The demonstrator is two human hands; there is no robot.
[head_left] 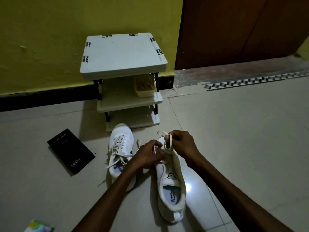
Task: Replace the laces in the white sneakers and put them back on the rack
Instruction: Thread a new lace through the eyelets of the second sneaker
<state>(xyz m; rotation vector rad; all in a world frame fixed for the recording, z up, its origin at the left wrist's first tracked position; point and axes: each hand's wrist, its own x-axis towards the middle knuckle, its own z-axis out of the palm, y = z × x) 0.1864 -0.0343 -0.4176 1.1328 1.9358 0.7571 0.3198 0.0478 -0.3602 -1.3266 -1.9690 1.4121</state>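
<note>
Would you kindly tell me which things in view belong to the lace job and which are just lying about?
Job: near sneaker; lace, pinched by left hand and right hand; second sneaker, loosely laced, beside it; shoe rack by the wall.
Lying about: black box on the floor; yellowish basket on the rack's middle shelf; colourful packet at the frame's edge, purpose unclear.

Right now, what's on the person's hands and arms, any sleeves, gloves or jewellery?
Nothing worn shows. The left hand and right hand are bare, with no gloves, rings or watch visible. Both forearms are uncovered to the frame's edge.
</note>
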